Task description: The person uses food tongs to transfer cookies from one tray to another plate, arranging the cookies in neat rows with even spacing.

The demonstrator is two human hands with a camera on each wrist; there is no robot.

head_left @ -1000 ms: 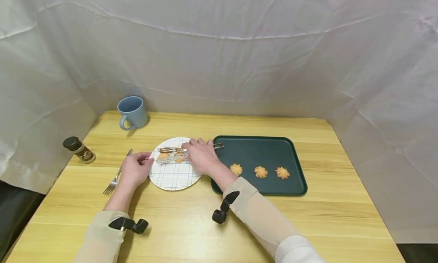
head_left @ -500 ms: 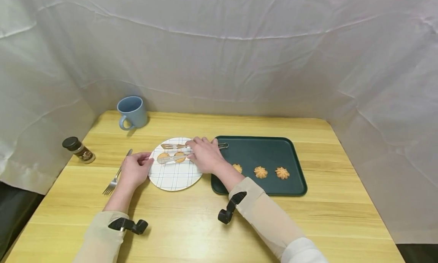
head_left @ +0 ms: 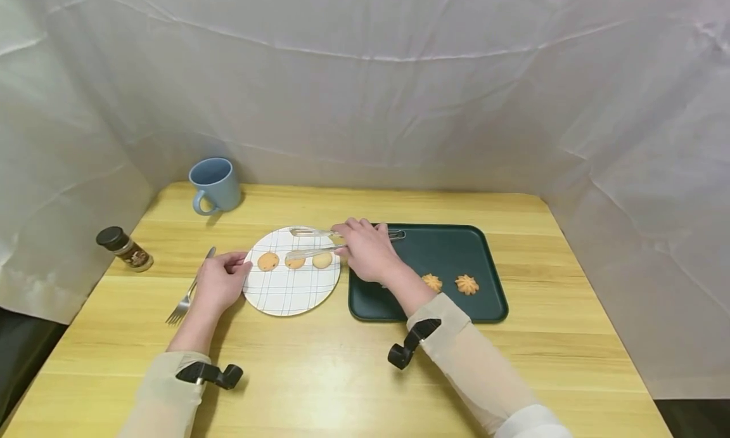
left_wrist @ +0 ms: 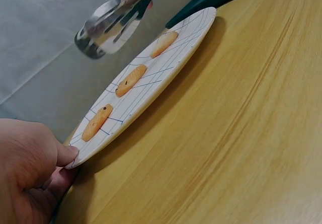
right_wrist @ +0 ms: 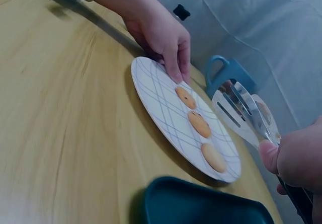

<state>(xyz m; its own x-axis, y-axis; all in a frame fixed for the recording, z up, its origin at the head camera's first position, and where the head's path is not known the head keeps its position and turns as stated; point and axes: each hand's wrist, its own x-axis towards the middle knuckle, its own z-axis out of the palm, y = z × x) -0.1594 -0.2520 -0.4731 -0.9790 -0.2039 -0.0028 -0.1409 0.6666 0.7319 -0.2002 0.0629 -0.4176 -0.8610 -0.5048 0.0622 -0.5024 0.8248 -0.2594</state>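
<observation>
My left hand [head_left: 219, 283] pinches the left rim of a round white plate [head_left: 279, 300] with a blue check pattern, thumb on top. On the plate lie three round cookies in a row: a left one [head_left: 268, 261], a middle one [head_left: 294, 263] and a plain, paler right one [head_left: 322, 260]. My right hand [head_left: 367, 251] grips metal serving tongs [right_wrist: 235, 108], whose slotted ends stand apart over the plate with nothing between them. In the left wrist view the tongs [left_wrist: 108, 30] hang above the cookies, clear of them.
A dark green tray [head_left: 450, 241] lies right of the plate, partly under my right forearm, with star-shaped cookies [head_left: 467, 284] on it. A fork [head_left: 184, 306] lies beside my left hand. A blue mug [head_left: 219, 187] and a black-capped seasoning jar [head_left: 125, 249] stand at the left.
My right hand and the tongs have moved right, from over the left cookies; the pale right cookie now shows. My left hand keeps hold of the plate. The head view has shifted slightly.
</observation>
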